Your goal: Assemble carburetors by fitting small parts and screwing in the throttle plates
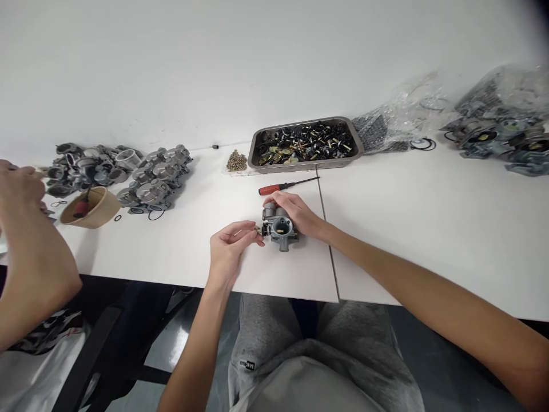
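Observation:
A grey metal carburetor (283, 229) rests on the white table in front of me, its round bore facing up with a brass piece visible inside. My right hand (295, 210) is closed around its far right side, fingers over the top. At the carburetor's left side, my left hand (235, 240) pinches a small black fitting (265, 229) with a thin light-coloured end between thumb and fingertips. The fitting touches the carburetor body; how deep it sits I cannot tell. Just beyond my right hand lies a screwdriver (274, 189) with a red and black handle.
Behind stands a metal tray (253, 163) of small black and brass parts, beside a pile of brass pieces (237, 161). Several carburetors (156, 177) and a tan bowl (105, 212) are at left, near a co-worker's arm (34, 257). Plastic bags (398, 114) and more carburetors (506, 137) lie right.

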Demonstrator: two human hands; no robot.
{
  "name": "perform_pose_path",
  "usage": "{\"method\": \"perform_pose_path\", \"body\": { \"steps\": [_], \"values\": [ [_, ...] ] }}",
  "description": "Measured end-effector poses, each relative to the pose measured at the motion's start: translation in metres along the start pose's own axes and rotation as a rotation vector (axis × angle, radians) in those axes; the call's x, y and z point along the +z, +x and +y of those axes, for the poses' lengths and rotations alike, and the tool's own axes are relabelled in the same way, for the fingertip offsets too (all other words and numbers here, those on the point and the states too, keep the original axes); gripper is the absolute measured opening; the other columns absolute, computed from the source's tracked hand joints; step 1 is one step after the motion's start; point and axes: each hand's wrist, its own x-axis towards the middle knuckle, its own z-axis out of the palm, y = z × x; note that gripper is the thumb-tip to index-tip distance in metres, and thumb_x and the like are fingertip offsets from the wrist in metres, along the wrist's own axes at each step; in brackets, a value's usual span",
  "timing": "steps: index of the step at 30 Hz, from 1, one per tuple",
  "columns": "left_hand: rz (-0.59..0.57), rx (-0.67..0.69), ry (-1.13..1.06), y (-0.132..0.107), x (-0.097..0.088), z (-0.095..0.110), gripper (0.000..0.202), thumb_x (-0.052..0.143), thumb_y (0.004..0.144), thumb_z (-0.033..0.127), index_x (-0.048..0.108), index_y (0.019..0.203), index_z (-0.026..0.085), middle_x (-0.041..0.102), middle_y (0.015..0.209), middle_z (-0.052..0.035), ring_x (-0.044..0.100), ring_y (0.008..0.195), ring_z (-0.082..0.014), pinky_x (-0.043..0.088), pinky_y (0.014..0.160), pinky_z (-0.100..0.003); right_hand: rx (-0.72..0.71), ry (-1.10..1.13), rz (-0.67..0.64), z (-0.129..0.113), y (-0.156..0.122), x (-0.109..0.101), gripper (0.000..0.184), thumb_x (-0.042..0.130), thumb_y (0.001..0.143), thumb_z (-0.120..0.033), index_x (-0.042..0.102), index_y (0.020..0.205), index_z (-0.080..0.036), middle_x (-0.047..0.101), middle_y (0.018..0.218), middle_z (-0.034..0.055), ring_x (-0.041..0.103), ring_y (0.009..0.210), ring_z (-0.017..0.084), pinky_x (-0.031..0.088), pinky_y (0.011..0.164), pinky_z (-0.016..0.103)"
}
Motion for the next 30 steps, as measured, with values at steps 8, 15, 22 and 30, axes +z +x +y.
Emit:
{"method": "perform_pose_path", "body": {
  "steps": [8, 15, 22, 30],
  "values": [
    [-0.001, 0.015, 0.025, 0.001, -0.004, 0.000, 0.019, 0.086, 0.064, 0.020, 0.078, 0.080, 0.014, 0.074, 0.076, -0.0060, 0.069, 0.061, -0.0137, 0.055, 0.067, -0.026, -0.021, -0.008, -0.011, 0.001, 0.000, 0.000, 0.047, 0.037, 0.101, -0.050, 0.065, 0.090, -0.014, 0.064, 0.089, 0.0057, 0.056, 0.081, 0.014, 0.044, 0.079, 0.028],
    [-0.021, 0.030, 0.011, -0.002, 0.003, -0.001, 0.019, 0.086, 0.064, 0.017, 0.079, 0.082, 0.014, 0.074, 0.081, -0.0061, 0.067, 0.060, -0.0122, 0.055, 0.067, -0.026, -0.025, -0.004, -0.018, 0.000, 0.000, 0.000, 0.046, 0.036, 0.102, -0.047, 0.064, 0.090, -0.013, 0.062, 0.086, 0.0053, 0.056, 0.080, 0.012, 0.043, 0.079, 0.026],
    [0.022, 0.034, 0.029, -0.008, 0.007, -0.007, 0.017, 0.083, 0.070, 0.022, 0.079, 0.084, 0.014, 0.072, 0.070, -0.0070, 0.068, 0.060, -0.0135, 0.057, 0.066, -0.025, -0.041, -0.009, -0.010, 0.000, 0.001, 0.000, 0.046, 0.035, 0.103, -0.045, 0.064, 0.088, -0.013, 0.062, 0.087, 0.0050, 0.055, 0.080, 0.012, 0.042, 0.080, 0.026],
    [0.099, 0.250, 0.278, -0.029, 0.019, -0.001, 0.017, 0.078, 0.077, 0.030, 0.081, 0.090, 0.020, 0.070, 0.096, -0.0048, 0.067, 0.063, -0.0087, 0.061, 0.060, -0.022, -0.012, 0.073, 0.039, -0.001, -0.002, 0.006, 0.057, 0.035, 0.099, -0.060, 0.063, 0.086, -0.013, 0.063, 0.082, 0.0066, 0.057, 0.074, 0.012, 0.045, 0.070, 0.026]
  ]
}}
